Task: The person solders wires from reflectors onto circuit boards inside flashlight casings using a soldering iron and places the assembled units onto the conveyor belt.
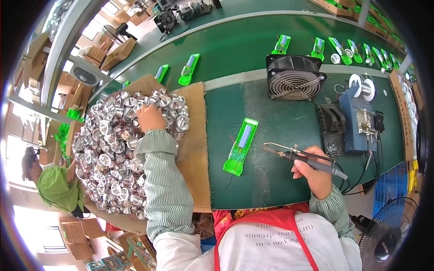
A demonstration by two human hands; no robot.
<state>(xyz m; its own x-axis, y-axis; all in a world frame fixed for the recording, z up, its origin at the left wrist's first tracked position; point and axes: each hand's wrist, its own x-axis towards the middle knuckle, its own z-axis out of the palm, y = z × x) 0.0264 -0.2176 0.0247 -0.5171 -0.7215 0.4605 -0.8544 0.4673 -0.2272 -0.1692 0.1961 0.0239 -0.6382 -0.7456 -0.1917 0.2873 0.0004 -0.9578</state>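
Note:
My left hand (151, 118) reaches into a heap of shiny silver reflector cups (113, 149), which have thin wires among them. Its fingers are curled down at the cups; what they pinch is hidden. In my right hand (316, 174) is a soldering iron (312, 163), with a thin metal tube along its top, the tip pointing left. Left of that tip, apart from it, a bright green plastic housing (235, 158) lies on the green bench. Inside the housing are a blue cylindrical cell (245, 136), a small circuit board and loose wires.
A square black fan (296, 79) stands behind the housing. To the right are a black iron holder (331, 128), a blue soldering unit (357, 119) and a solder spool (363, 88). More green housings (189, 69) line the far belt. At left is another person (56, 185).

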